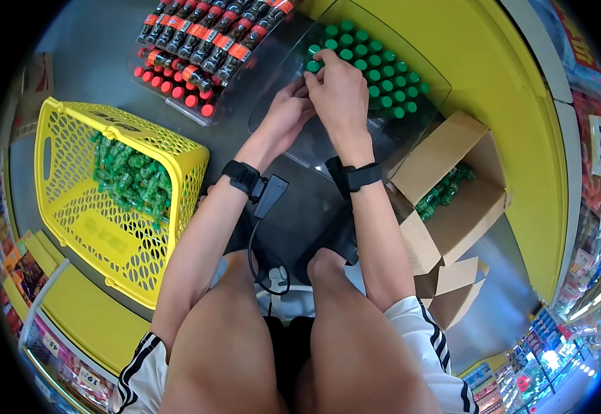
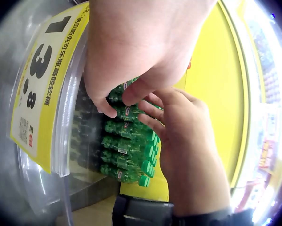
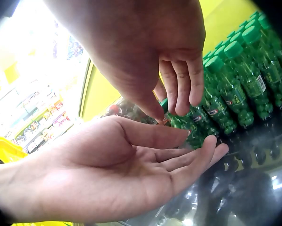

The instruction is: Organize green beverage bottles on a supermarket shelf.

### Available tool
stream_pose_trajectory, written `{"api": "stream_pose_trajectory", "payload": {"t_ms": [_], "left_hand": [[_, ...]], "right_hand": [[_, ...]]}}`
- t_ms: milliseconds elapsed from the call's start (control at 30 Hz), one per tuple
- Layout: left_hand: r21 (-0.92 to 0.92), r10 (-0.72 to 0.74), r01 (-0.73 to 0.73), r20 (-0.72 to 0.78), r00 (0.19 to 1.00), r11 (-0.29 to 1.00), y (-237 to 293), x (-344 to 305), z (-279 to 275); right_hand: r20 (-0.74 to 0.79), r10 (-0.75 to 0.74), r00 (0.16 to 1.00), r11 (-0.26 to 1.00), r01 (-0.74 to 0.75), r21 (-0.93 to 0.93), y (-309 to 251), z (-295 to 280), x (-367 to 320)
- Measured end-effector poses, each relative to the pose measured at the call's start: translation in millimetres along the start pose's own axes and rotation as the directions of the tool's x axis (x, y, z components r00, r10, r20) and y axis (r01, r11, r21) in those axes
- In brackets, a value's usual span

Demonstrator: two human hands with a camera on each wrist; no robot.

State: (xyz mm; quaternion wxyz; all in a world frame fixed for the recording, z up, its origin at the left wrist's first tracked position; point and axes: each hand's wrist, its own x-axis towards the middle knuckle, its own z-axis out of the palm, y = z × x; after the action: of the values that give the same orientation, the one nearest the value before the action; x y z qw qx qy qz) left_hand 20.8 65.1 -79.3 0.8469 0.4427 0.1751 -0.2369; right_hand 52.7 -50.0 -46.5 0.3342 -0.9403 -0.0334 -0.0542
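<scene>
My right hand (image 1: 342, 90) reaches over the near left corner of a block of small green-capped bottles (image 1: 376, 65). In the right wrist view, its thumb and forefinger pinch near the cap (image 3: 164, 104) of a green bottle at the row's end; its other fingers hang down. My left hand (image 1: 287, 114) lies just below and left of it, palm turned up and fingers loosely bent in the right wrist view. The left thumb (image 3: 164, 135) overlaps the lower part of the end bottles there. In the left wrist view, both hands partly hide the bottle rows (image 2: 127, 146).
Dark bottles with red caps (image 1: 176, 86) are stacked at upper left. A yellow basket (image 1: 193, 162) on the left and a cardboard box (image 1: 438, 155) on the right hold more green bottles. A clear divider and a price card (image 2: 37, 80) edge the display.
</scene>
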Motion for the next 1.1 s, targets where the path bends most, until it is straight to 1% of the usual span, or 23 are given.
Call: {"api": "stream_pose_trajectory", "payload": {"t_ms": [67, 100, 167, 433, 533, 600, 867, 1100], "left_hand": [[-0.059, -0.035, 0.032, -0.042, 0.999, 0.998, 4, -2, 5], [-0.057, -0.034, 0.032, -0.037, 0.999, 0.998, 3, 0, 5], [-0.070, -0.034, 0.029, -0.076, 0.997, 0.997, 0, 2, 2], [-0.083, -0.025, 0.022, -0.035, 0.999, 0.996, -1, 7, -7], [-0.075, -0.024, 0.022, -0.032, 0.999, 0.997, 0, 6, -5], [-0.071, -0.022, 0.020, -0.031, 0.999, 0.997, 0, 5, -4], [-0.046, -0.020, 0.019, -0.010, 1.000, 0.999, 1, 5, -3], [-0.049, -0.029, 0.028, -0.037, 0.999, 0.998, 1, 7, -4]], "right_hand": [[-0.003, 0.005, 1.000, 1.000, -0.005, -0.007, -1, 0, -1], [-0.001, 0.007, 1.000, 1.000, -0.007, -0.013, -1, 0, 0], [-0.005, 0.009, 1.000, 1.000, -0.009, -0.022, -2, -1, 0], [-0.012, 0.009, 1.000, 1.000, -0.009, -0.021, -2, -3, 0], [0.031, 0.001, 1.000, 1.000, -0.001, -0.003, 0, -3, 1], [-0.021, -0.004, 1.000, 1.000, 0.004, -0.005, 0, -1, 0], [-0.026, -0.012, 1.000, 1.000, 0.012, 0.006, 2, 0, 0], [-0.028, -0.014, 1.000, 1.000, 0.014, 0.004, 1, 0, 1]]}}
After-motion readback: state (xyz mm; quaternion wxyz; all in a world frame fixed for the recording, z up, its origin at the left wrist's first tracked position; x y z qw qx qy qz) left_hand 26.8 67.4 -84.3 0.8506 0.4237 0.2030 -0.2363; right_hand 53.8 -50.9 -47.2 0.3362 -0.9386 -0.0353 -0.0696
